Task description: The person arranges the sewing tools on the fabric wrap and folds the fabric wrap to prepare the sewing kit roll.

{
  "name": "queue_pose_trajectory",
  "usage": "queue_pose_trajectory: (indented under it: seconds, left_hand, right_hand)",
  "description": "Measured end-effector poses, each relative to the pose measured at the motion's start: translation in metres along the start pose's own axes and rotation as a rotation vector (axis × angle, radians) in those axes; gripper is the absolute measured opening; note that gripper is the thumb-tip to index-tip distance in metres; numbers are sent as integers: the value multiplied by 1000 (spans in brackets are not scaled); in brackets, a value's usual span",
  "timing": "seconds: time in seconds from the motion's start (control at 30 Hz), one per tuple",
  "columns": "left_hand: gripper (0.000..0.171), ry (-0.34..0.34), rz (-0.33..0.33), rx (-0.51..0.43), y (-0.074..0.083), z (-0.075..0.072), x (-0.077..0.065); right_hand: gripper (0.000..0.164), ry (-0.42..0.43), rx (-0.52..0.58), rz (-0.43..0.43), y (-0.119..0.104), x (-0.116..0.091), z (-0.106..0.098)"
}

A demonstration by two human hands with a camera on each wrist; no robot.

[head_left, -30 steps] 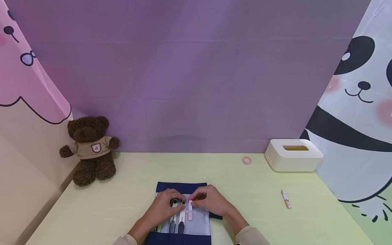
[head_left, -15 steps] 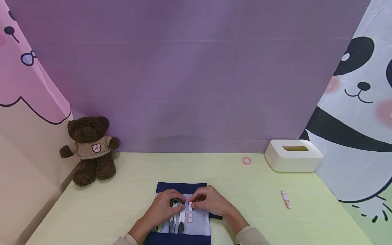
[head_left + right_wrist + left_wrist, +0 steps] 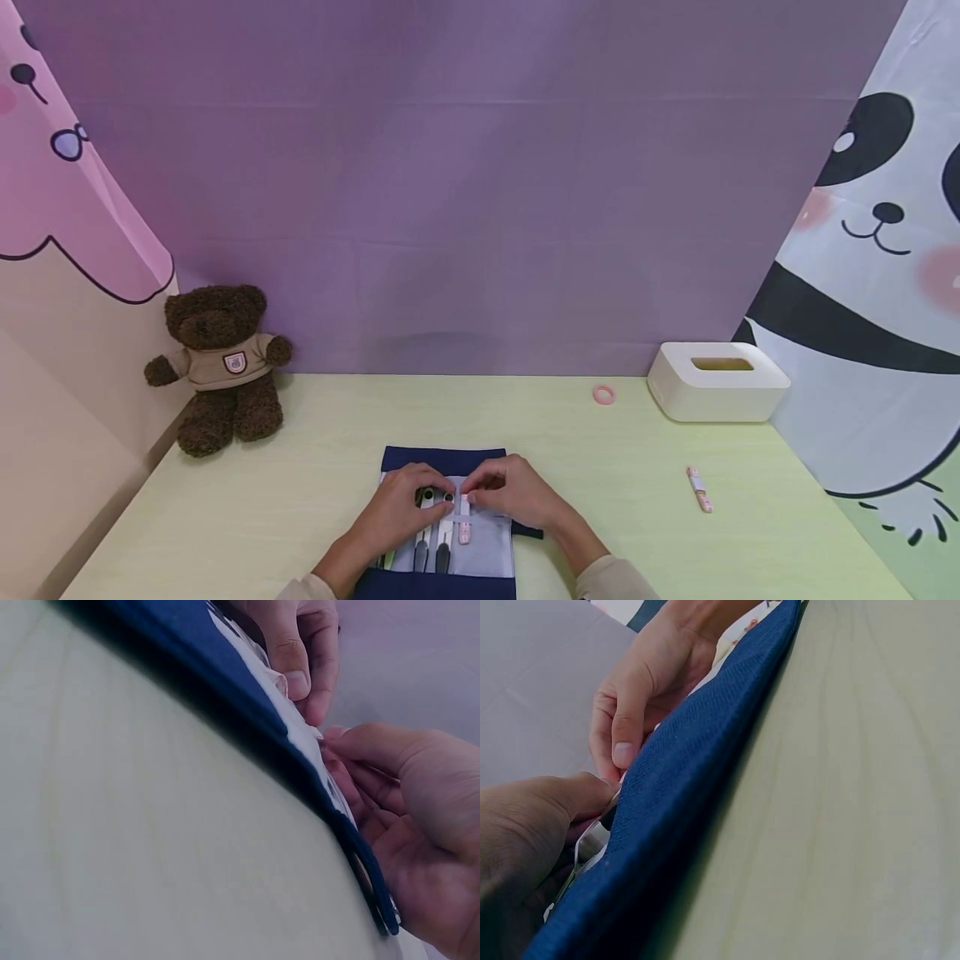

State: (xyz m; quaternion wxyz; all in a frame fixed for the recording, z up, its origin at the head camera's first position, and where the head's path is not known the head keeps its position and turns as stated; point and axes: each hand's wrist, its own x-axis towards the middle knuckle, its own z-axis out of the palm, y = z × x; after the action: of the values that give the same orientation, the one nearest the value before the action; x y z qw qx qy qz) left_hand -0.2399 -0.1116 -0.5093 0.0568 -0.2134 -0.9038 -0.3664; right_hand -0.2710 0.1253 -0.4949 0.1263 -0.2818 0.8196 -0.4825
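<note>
A navy fabric roll-up case (image 3: 442, 461) lies open on the table, its pale grey lining (image 3: 491, 554) facing up. My right hand (image 3: 521, 497) pinches the upper end of a slim pink-and-white stick (image 3: 465, 533), which passes under a narrow band on the lining. On the left, my left hand (image 3: 405, 504) has thumb and forefinger at the top of a dark-handled silver tool (image 3: 444, 557); whether they grip it or the cloth is unclear. Another similar tool (image 3: 422, 554) sits beside it. In the right wrist view both hands' fingertips are close together at the lining.
A second pink-and-white stick (image 3: 700, 489) lies at right on the table (image 3: 600, 517). Farther back are a pink ring (image 3: 603, 395) and a white tissue box (image 3: 718, 392). A brown teddy bear (image 3: 225, 367) sits at the left. Something green (image 3: 387, 560) pokes out at the case's left edge.
The pink-and-white stick has slid slightly toward the case's near edge under the band, my right hand moving a little with it. My left hand has stayed in place.
</note>
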Motion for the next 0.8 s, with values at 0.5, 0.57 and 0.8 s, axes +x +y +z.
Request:
queue_pose_trajectory:
  seconds: [0.5,0.57,0.8]
  left_hand:
    - [13,14,1,1,-2,1,-2]
    - [13,11,-2,-4,-3,2,-2]
    - [13,10,11,0,-2,2,0]
  right_hand:
    - [25,167,-10,55,5,-38,-72]
    - [27,202,-8,68,9,-48,-89]
    - [31,336,-8,104,26,-91,-139]
